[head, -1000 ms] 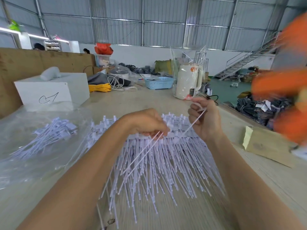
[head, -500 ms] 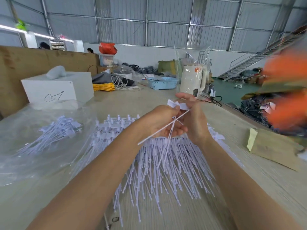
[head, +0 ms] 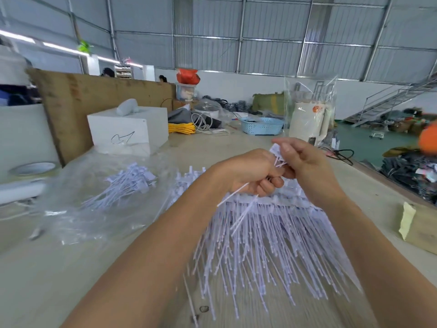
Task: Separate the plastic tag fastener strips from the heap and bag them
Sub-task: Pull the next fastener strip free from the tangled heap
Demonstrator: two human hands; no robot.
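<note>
Hands pulled in tight together since half a second ago, now bunched up over the far edge of the heap (head: 267, 237).

Left hand (head: 250, 174) curled round a few fastener strips (head: 238, 209), tails poking out down and left over the pile. Right hand (head: 305, 166) touching it, thumb and fingers pinching the flat white heads at the top. Heap fanned out on the table (head: 71, 275) right under both wrists. Off to the left, a clear plastic bag (head: 78, 209) holding a smaller bundle (head: 123, 185).
</note>
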